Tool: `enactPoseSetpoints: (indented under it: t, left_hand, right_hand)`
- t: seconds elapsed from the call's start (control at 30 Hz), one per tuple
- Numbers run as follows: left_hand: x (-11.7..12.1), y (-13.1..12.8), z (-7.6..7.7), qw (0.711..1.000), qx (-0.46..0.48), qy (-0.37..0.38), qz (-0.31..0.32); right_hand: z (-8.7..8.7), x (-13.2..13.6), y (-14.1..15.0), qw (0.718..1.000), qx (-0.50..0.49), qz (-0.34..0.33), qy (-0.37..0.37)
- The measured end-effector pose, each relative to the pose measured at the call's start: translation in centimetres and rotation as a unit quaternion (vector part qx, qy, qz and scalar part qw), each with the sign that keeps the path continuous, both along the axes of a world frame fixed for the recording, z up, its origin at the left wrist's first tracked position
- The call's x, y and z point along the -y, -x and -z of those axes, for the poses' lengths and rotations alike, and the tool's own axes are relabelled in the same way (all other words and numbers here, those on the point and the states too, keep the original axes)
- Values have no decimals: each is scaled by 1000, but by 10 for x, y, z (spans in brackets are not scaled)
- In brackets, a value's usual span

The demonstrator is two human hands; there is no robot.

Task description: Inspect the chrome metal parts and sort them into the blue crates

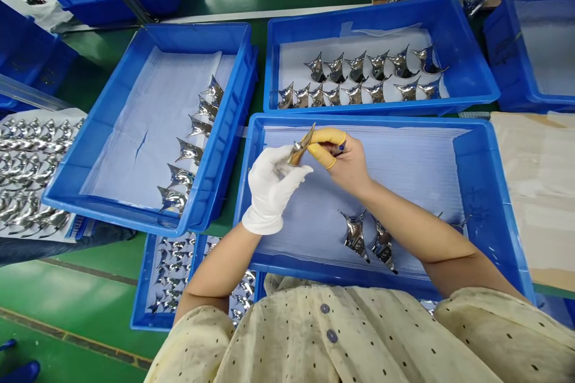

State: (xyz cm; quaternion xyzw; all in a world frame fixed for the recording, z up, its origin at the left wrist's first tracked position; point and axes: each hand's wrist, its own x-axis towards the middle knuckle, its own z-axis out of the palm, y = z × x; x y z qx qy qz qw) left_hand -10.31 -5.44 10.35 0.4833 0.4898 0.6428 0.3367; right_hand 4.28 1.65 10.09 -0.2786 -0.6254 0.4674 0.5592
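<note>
My left hand [272,188], in a white glove, is closed around a shiny pointed metal part [300,148] held above the near blue bin [489,191]. My right hand [344,158], with yellow finger cots on two fingers, pinches a small dark tool [340,147] against the same part. Both hands meet over the bin's white foam liner. A few more shiny parts [368,240] lie on the liner under my right forearm, partly hidden by it.
A blue bin [224,131] at left holds a column of shiny parts. Another blue bin [462,48] behind holds two rows. More parts lie on a sheet [31,173] at far left and in a bin [148,287] below. Cardboard [534,191] sits at right.
</note>
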Motion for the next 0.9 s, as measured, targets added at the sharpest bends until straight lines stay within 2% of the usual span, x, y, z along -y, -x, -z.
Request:
enactPoseSetpoints:
  t: [0.17,0.43,0.73,0.8,0.9]
  left_hand:
    - [2,3,15,992,-102,-69,-6]
    - [0,3,8,987,-139,-84,-11]
    - [0,5,20,996,-65,-60,15]
    - [1,4,17,998,-32,-46,28]
    - [4,3,5,999,14,0,41]
  right_hand:
    - [-3,9,-3,1000,-8,-14,-6]
    - [-8,15,-4,1000,14,-2,-17]
    - [-8,18,-5,998,54,2,13]
    - [-8,18,-5,999,44,0,21]
    - [-8,18,-5,999,24,6,35]
